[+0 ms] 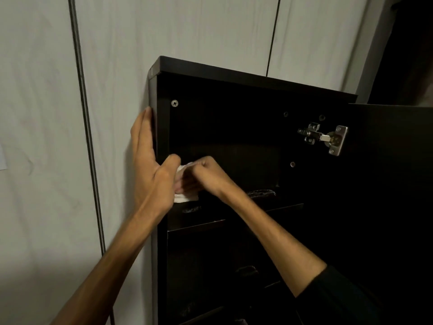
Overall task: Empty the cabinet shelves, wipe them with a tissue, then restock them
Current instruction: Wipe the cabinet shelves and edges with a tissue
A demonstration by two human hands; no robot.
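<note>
On the top shelf of the tall black wooden cabinet (pixel 234 109), at its near left corner, lies the crumpled white tissue (pixel 184 197), bunched under my right hand (pixel 199 177). My fingers curl round the wad and pinch it, pressing it down against the shelf (pixel 234 207). I judge this to be the wiping step: the top compartment looks bare of goods, though it is too dark to be sure of its far corners. The next move calls for a steady drag of the tissue rightward along the shelf, with pressure kept even, towards the side where the silver metal hinge (pixel 328 139) carries the open black door (pixel 393 184).

My right forearm reaches in from the near right, crossing leftward, a dark sleeve at the elbow. My left hand (pixel 150 165) is spread flat, fingers straight along the cabinet's left outer edge, thumb hooked round its front, steadying the frame. Beyond it, left, hangs a pale grey panelled wall (pixel 46 113).
</note>
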